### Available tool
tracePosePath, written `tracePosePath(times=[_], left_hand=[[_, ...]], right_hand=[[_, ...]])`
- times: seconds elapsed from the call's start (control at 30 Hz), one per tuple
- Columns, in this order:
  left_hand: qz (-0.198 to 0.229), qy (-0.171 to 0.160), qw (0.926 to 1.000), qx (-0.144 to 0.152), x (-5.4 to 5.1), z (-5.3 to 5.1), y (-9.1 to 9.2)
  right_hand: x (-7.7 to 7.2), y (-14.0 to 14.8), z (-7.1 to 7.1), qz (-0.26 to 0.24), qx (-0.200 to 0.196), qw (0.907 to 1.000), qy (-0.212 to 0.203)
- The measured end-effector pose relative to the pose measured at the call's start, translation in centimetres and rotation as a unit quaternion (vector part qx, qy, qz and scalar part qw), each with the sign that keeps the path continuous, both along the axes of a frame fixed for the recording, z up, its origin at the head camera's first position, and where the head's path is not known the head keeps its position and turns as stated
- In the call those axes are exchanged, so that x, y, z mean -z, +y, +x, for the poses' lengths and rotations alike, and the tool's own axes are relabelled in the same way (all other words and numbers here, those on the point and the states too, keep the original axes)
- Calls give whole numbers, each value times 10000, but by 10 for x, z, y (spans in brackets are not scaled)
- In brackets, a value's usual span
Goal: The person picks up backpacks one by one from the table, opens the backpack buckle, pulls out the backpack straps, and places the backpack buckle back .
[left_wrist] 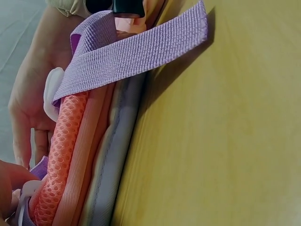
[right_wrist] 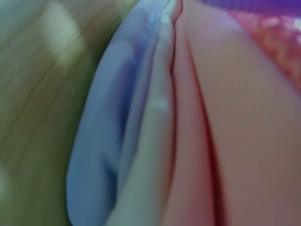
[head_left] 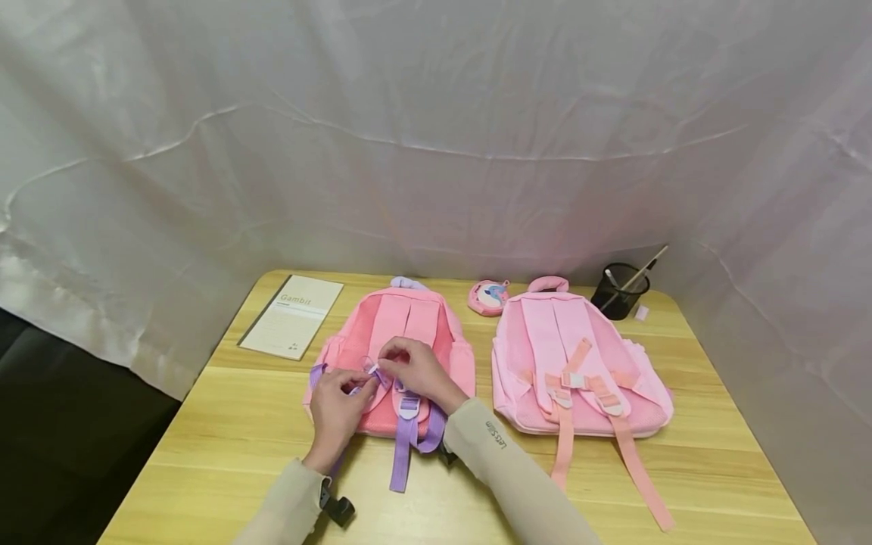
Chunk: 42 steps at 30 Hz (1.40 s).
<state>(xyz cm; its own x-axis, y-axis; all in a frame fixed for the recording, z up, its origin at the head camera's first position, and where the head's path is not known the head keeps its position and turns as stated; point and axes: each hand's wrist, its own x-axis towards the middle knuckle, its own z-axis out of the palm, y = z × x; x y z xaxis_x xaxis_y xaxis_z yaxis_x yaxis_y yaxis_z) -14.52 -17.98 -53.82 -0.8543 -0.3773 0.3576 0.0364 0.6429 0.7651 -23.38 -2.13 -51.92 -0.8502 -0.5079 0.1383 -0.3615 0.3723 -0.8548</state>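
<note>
A coral-pink backpack [head_left: 409, 322] lies straps-up on the table, with both hands over its lower half. My left hand [head_left: 341, 405] pinches a purple strap [head_left: 377, 376] between thumb and fingers. Just above it, my right hand [head_left: 418, 371] pinches a small white plastic piece [head_left: 372, 369] at that strap; its exact kind is too small to tell. Another purple strap [left_wrist: 136, 52] hangs from a white adjuster [left_wrist: 52, 92] in the left wrist view. Close and blurred, the right wrist view has the backpack's pale side [right_wrist: 101, 141].
A light-pink backpack [head_left: 524, 356] with orange straps [head_left: 640, 469] lies to the right. Behind are a round pink pouch [head_left: 487, 297] and a black mesh pen holder [head_left: 618, 291], with an eraser-like block [head_left: 642, 312] beside it. A notebook [head_left: 291, 318] lies at the back left.
</note>
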Motion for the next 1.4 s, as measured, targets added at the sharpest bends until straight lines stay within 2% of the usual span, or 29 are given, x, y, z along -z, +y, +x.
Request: tracePosePath(times=[0.27,0.57,0.77,1.0,1.17,1.4], left_hand=[[-43,-33,10000,-11,1,-1,1],[-165,-88,9998,108,4,-2,3],[-386,-258,9988,157,5,-1,4],[25,-294,9996,-17,2,-3,3],[20,-344,9994,-22,1,-2,4],[-161,-398,9990,129,1,-2,4]], right_hand=[[-2,1,-1,125,-231,9996,87],[-5,2,2,-160,32,9998,-110],[-4,2,2,-298,108,9993,-175],[-4,1,1,-258,169,9992,-239],[-4,1,1,-243,178,9992,-254],[-3,1,0,-345,128,9992,-161]])
